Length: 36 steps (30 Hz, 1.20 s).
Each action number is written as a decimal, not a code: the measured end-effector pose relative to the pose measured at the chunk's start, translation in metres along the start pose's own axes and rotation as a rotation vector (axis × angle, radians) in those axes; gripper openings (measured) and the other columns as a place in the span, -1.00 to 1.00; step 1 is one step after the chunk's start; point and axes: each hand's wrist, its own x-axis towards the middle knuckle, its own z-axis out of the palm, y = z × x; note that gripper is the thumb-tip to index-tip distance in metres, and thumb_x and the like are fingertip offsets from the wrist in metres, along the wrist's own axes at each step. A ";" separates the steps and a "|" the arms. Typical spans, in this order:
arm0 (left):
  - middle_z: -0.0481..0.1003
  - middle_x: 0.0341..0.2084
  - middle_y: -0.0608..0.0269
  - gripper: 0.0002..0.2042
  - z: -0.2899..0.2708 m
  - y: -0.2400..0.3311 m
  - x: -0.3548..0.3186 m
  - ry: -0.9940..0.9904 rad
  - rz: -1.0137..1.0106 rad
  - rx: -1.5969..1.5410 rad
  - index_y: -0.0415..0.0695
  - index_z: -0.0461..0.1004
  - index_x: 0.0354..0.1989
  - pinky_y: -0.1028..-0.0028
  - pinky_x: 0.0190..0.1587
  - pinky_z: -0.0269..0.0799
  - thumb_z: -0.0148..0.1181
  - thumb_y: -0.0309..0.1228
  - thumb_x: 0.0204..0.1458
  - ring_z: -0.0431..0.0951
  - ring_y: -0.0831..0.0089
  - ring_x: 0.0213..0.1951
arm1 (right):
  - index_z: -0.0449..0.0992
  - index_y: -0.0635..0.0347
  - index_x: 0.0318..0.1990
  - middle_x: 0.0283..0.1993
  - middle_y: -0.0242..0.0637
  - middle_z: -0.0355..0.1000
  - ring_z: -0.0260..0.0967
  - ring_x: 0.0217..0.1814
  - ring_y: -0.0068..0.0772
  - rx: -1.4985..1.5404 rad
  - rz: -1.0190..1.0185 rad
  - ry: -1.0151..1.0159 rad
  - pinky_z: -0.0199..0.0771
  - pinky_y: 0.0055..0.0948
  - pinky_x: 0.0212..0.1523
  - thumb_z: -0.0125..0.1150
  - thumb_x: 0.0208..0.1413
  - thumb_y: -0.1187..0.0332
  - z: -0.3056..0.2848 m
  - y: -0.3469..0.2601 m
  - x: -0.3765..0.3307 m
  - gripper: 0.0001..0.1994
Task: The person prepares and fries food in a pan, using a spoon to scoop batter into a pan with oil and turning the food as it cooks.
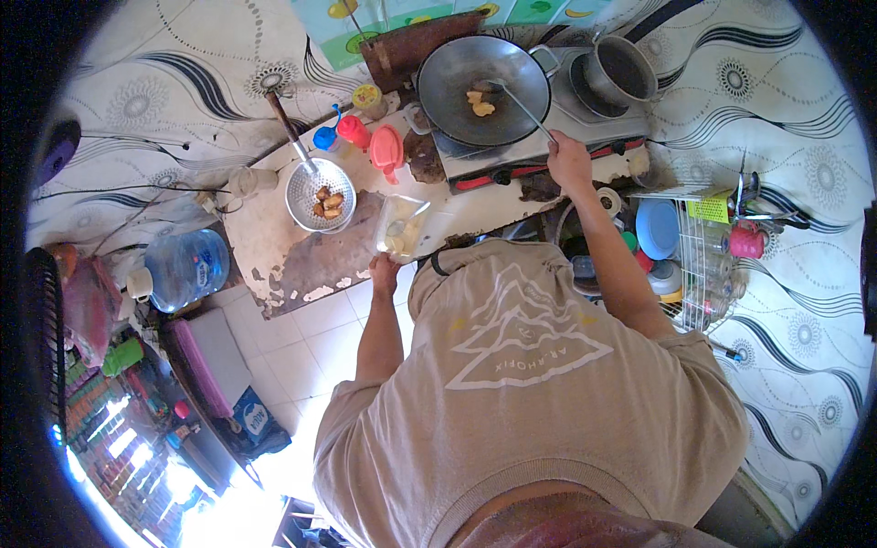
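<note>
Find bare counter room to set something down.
A bare patch of counter lies between the strainer and its front edge, left of the left hand. Crowded: the back, around the pink container, and the stove, under wok and saucepan.

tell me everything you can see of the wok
The wok is wide, round and deep, grey metal by its look, with a looped handle at its right. It sits upright on the left side of the stove, holding a few golden-brown pieces; the long-handled utensil in the right hand reaches into it.
</note>
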 end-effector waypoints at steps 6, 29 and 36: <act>0.52 -0.22 0.17 -0.74 -0.032 0.070 -0.008 0.106 -0.536 -1.202 -0.18 0.47 -0.12 0.29 -0.11 0.53 0.17 -0.41 -0.01 0.54 0.30 -0.16 | 0.47 0.24 0.00 -0.26 0.09 0.51 0.48 -0.17 0.14 -0.048 0.128 -0.078 0.49 -0.01 -0.14 0.07 0.15 0.33 -0.002 0.005 -0.003 -0.70; 0.30 0.18 0.09 -0.34 -0.099 0.356 -0.023 -0.096 -0.145 -1.440 -0.20 0.13 0.27 0.19 0.25 0.26 0.15 -0.25 -0.03 0.32 0.19 0.22 | 0.52 0.05 -0.07 -0.34 0.04 0.52 0.47 -0.24 0.17 0.207 0.159 0.102 0.48 0.01 -0.19 0.15 0.09 0.31 0.017 0.005 -0.004 -0.75; 0.31 0.18 0.09 -0.34 -0.111 0.362 -0.017 -0.081 -0.132 -1.377 -0.22 0.14 0.27 0.22 0.27 0.23 0.14 -0.22 -0.02 0.31 0.22 0.23 | 0.54 0.15 -0.13 -0.45 0.06 0.49 0.47 -0.39 0.15 0.254 0.130 0.158 0.47 -0.03 -0.32 0.15 0.09 0.34 0.018 -0.003 -0.010 -0.79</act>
